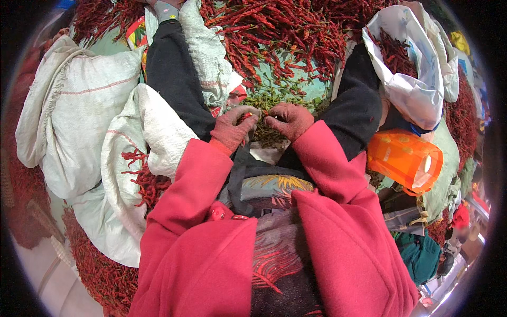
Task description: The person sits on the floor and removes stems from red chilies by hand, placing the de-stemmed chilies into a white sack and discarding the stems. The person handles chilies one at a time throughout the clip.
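Note:
Both hands wear reddish, dusty gloves and are close together between my bent knees. My left hand (234,126) pinches a red chilli pepper (246,116), mostly covered by the fingers. A short gap away, my right hand (293,120) has its thumb and forefinger curled towards the left hand. Whether anything is between those fingertips is too small to tell. Below and between the hands lies a pile of green-brown chilli stems (267,132). Just beyond it, a large heap of dried red chilli peppers (285,29) spreads over a pale green sheet (313,89).
On the left are a full white woven sack (97,85) and an open woven sack (119,158) with red chillies (152,186) at its mouth. To the right stand a white plastic bag (425,85) holding chillies and an orange bag (396,156). Another chilli heap (103,261) lies lower left.

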`<action>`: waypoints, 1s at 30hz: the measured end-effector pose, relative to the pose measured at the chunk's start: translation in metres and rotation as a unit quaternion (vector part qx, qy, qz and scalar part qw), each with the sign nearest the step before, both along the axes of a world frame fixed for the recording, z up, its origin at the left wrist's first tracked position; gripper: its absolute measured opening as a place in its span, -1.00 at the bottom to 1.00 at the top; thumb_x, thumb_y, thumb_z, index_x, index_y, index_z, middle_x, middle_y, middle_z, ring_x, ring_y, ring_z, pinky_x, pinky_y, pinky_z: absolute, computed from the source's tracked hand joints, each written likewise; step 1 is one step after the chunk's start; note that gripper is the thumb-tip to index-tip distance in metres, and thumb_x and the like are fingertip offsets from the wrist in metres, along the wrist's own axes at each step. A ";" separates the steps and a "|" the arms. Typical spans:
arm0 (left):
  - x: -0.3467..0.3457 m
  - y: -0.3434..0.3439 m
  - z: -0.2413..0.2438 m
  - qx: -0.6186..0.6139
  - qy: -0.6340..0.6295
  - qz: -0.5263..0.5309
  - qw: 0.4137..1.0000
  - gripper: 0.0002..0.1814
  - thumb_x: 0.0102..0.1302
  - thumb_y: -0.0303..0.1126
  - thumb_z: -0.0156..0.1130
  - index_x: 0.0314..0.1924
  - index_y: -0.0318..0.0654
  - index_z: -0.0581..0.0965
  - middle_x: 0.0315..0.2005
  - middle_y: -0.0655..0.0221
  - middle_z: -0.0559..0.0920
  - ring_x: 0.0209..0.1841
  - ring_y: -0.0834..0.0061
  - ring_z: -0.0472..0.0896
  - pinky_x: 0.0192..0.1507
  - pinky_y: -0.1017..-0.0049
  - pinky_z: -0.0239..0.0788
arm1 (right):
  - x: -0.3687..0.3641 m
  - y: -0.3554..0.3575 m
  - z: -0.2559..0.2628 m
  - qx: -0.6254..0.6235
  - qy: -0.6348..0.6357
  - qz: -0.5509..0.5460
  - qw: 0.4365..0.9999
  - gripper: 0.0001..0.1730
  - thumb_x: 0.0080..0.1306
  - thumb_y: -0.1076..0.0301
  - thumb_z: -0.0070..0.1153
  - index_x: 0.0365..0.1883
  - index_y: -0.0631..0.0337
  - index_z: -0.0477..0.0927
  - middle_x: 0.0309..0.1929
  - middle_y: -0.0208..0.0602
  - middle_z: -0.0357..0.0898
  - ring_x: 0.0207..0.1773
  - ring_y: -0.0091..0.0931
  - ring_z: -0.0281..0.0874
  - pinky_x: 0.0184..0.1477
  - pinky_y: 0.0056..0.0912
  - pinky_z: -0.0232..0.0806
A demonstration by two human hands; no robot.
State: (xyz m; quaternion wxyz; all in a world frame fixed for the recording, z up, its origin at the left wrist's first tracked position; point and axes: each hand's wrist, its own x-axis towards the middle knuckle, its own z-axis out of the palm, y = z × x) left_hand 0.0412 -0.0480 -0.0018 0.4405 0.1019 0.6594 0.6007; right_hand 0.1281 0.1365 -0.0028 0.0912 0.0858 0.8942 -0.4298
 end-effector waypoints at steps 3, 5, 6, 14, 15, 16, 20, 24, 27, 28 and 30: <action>0.007 0.006 -0.003 0.043 0.178 0.005 0.983 -0.79 0.14 -0.42 0.25 -0.18 -0.21 0.57 -0.37 0.42 0.57 -0.44 0.69 0.48 -0.52 0.66 0.30 | -0.002 -0.003 0.002 0.103 0.047 0.075 0.991 -0.74 0.11 0.10 0.09 -0.30 0.00 0.59 -0.37 -0.28 0.53 -0.30 -0.19 0.51 -0.27 -0.15 0.38; 0.007 0.003 -0.008 0.029 0.239 -0.038 0.970 -0.79 0.13 -0.43 0.25 -0.18 -0.22 0.57 -0.36 0.45 0.58 -0.36 0.69 0.50 -0.47 0.65 0.33 | -0.004 -0.010 0.008 0.126 0.060 0.103 0.985 -0.75 0.11 0.10 0.09 -0.31 0.00 0.59 -0.38 -0.28 0.53 -0.31 -0.21 0.52 -0.28 -0.14 0.38; 0.004 0.003 -0.010 0.053 0.342 -0.039 0.937 -0.80 0.12 -0.44 0.25 -0.21 -0.23 0.57 -0.37 0.47 0.58 -0.36 0.70 0.50 -0.44 0.64 0.34 | -0.003 -0.012 0.010 0.136 0.047 0.113 0.983 -0.75 0.12 0.10 0.08 -0.29 -0.03 0.60 -0.38 -0.29 0.53 -0.31 -0.21 0.52 -0.29 -0.13 0.37; -0.023 -0.007 -0.002 0.006 0.023 0.106 0.994 -0.84 0.26 -0.24 0.15 -0.29 -0.15 0.54 -0.39 0.44 0.62 -0.61 0.66 0.52 -0.72 0.71 0.17 | 0.005 -0.003 -0.018 0.126 -0.027 0.156 0.979 -0.72 0.11 0.12 0.09 -0.25 0.00 0.59 -0.29 -0.31 0.55 -0.23 -0.25 0.53 -0.22 -0.17 0.37; -0.032 -0.012 -0.008 0.084 -0.005 0.135 0.987 -0.82 0.28 -0.25 0.14 -0.24 -0.19 0.51 -0.34 0.39 0.61 -0.57 0.65 0.53 -0.71 0.71 0.17 | 0.004 0.001 -0.020 0.159 -0.042 0.188 0.968 -0.73 0.11 0.13 0.10 -0.26 0.02 0.59 -0.26 -0.32 0.55 -0.22 -0.26 0.53 -0.22 -0.19 0.37; -0.034 -0.015 -0.014 0.097 -0.047 0.162 0.981 -0.75 0.30 -0.22 0.11 -0.20 -0.25 0.47 -0.29 0.36 0.59 -0.54 0.67 0.51 -0.71 0.75 0.16 | 0.001 0.007 -0.021 0.124 0.025 0.146 0.981 -0.68 0.10 0.09 0.12 -0.19 -0.01 0.58 -0.18 -0.31 0.55 -0.20 -0.25 0.54 -0.21 -0.20 0.38; -0.030 -0.016 -0.009 0.157 -0.195 0.200 0.947 -0.73 0.31 -0.27 0.07 -0.11 -0.31 0.41 -0.27 0.35 0.55 -0.49 0.70 0.47 -0.66 0.79 0.17 | -0.057 0.028 -0.038 0.157 -0.052 -0.005 0.986 -0.64 0.08 0.03 0.10 -0.18 -0.06 0.57 -0.17 -0.25 0.53 -0.15 -0.20 0.51 -0.16 -0.13 0.37; -0.025 -0.011 -0.018 0.102 -0.206 0.145 0.962 -0.73 0.25 -0.42 -0.04 -0.04 -0.27 0.39 -0.42 0.48 0.48 -0.50 0.69 0.45 -0.61 0.77 0.17 | -0.104 0.024 -0.089 0.309 -0.029 -0.001 0.951 -0.66 0.07 -0.01 0.13 -0.27 -0.05 0.58 -0.27 -0.28 0.52 -0.21 -0.23 0.51 -0.20 -0.11 0.36; -0.025 -0.017 -0.025 0.117 -0.192 0.131 0.965 -0.71 0.26 -0.38 -0.04 -0.02 -0.26 0.39 -0.45 0.51 0.45 -0.52 0.70 0.41 -0.62 0.77 0.12 | -0.106 0.033 -0.098 0.250 -0.005 -0.020 0.968 -0.69 0.08 0.00 0.12 -0.34 0.00 0.57 -0.34 -0.26 0.54 -0.24 -0.21 0.51 -0.22 -0.15 0.35; -0.028 -0.015 -0.027 0.110 -0.186 0.127 0.968 -0.69 0.28 -0.30 -0.01 -0.02 -0.25 0.40 -0.51 0.54 0.41 -0.58 0.73 0.35 -0.65 0.76 0.07 | -0.104 0.049 -0.101 0.208 -0.040 -0.028 0.977 -0.69 0.08 0.01 0.12 -0.31 -0.02 0.58 -0.32 -0.24 0.55 -0.24 -0.20 0.51 -0.22 -0.17 0.35; -0.027 -0.017 -0.027 0.104 -0.189 0.126 0.968 -0.67 0.29 -0.23 0.01 -0.02 -0.25 0.41 -0.55 0.55 0.39 -0.63 0.74 0.30 -0.68 0.75 0.04 | -0.094 0.060 -0.082 0.087 -0.101 -0.093 0.987 -0.65 0.08 0.07 0.17 -0.20 0.01 0.59 -0.35 -0.28 0.59 -0.28 -0.26 0.52 -0.21 -0.24 0.33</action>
